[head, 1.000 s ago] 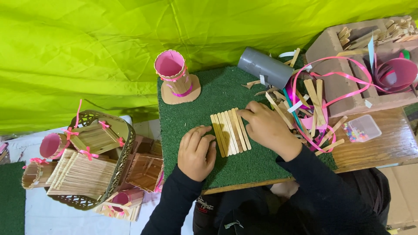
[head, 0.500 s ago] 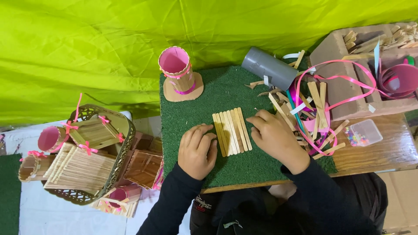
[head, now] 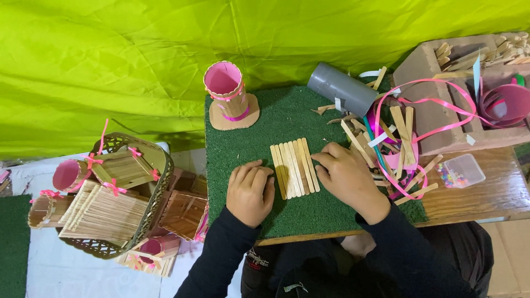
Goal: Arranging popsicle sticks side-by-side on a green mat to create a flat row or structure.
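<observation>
Both hands lying on green mat (head: 287,118) mid-frame, left hand (head: 251,192) loosely curled and right hand (head: 346,177) fingers flat, flanking and touching stick row (head: 294,167); pink cup (head: 227,95) above, grey tube (head: 341,95) and loose sticks (head: 402,124) crowding upper right.

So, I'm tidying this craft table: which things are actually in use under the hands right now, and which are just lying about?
In use:
- row of flat wooden sticks
- green turf mat
- left hand, beside the row
- right hand, fingertips at the row's edge

Lying about:
- pink cup on a card base
- grey tube
- pink ribbon
- loose sticks
- bead box
- basket of finished stick pieces
</observation>
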